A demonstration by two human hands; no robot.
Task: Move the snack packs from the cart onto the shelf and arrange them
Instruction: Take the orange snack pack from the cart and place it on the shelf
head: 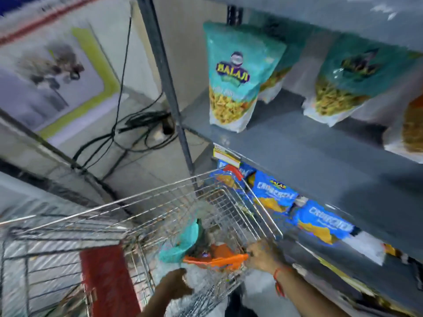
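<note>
A person is leaning over a wire cart (183, 202) parked against a grey shelf (297, 156), both hands reaching into the basket. The right hand (258, 255) is closing its fingers on the end of an orange pack (217, 259) near the cart's right wall; a red thread is circling the wrist. The pack is lying nearly flat, its long axis running left to right across the basket, the gripped end toward the shelf. The left hand (176, 284) is hovering at the cart's near rim just below that pack, fingers loosely curled and partly open; motion blur is hiding whether they are touching anything. A teal pack (183, 239) is resting in the basket beside the orange one, tilted on its edge, its long axis slanting up toward the far wall. On the shelf, a teal pouch (235, 83) is standing upright at the left end, label facing out, with a second one (352, 81) well to its right and leaning slightly. Blue bags (274, 193) are lining the tier underneath, just beside the cart's right rim. Dark cables (137, 124) are trailing along the wall behind.
</note>
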